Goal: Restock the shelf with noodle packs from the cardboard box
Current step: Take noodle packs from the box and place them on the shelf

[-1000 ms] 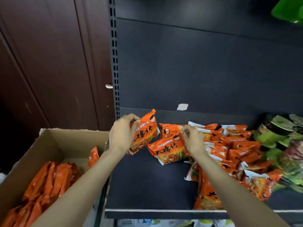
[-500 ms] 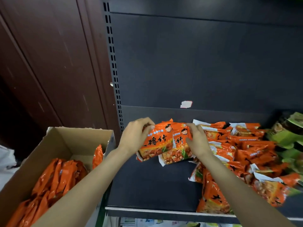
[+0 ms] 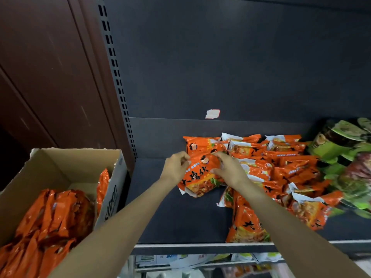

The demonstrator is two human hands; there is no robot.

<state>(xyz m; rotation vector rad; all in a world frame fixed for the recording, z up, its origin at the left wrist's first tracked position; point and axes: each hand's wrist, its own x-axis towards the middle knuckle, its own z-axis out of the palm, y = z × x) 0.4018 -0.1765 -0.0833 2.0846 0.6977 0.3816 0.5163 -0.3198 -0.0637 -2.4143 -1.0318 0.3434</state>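
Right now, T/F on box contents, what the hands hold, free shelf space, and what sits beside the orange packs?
1. The cardboard box is empty. False: orange packs fill its near part.
2. Both the left hand and the right hand hold one orange noodle pack. True.
3. That pack is over the box. False: it is over the shelf.
4. The shelf's left part is bare. True.
5. Blue packs lie right of the orange pile. False: green packs do.

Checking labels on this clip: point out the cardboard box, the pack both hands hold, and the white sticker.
cardboard box (image 3: 80, 157): head view, inner back wall.
pack (image 3: 197, 174): head view, printed front.
white sticker (image 3: 212, 113): head view, middle.
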